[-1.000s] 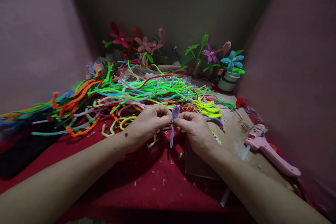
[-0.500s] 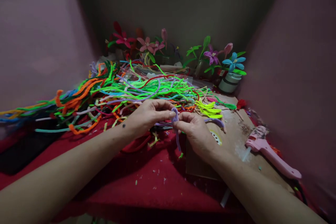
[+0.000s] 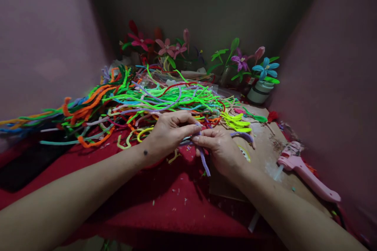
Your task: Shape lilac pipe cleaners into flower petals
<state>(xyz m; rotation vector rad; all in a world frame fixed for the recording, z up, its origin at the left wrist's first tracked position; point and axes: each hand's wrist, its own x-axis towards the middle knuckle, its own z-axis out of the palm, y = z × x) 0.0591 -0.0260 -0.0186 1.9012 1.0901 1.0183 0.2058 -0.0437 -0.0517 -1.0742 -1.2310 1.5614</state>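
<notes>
"What lay nearest to you?"

"The red cloth (image 3: 165, 196), flecked with clippings. Just above it the left hand (image 3: 169, 133) and right hand (image 3: 222, 151) met. Each had thumb and fingertips pinched together on the lilac pipe cleaner (image 3: 204, 160), and its loose tail hung toward five o'clock."

"Any trouble you could foresee?"

"I thought the cut wire end might prick a fingertip, since the grips sat so close together. A hard twist there might also have kinked the stem or stripped its fuzz."

"And around them?"

"At three o'clock a pink glue gun (image 3: 306, 174) lay on the cardboard sheet (image 3: 265, 153), near the right forearm. I couldn't tell if it was hot; if so, a sweeping elbow risked a burn. At eleven o'clock, the heap of pipe cleaners (image 3: 141, 102) was just beyond the knuckles, so the lilac tail could have snagged in it. The pipe-cleaner flowers (image 3: 165, 47) at twelve stood well clear."
</notes>
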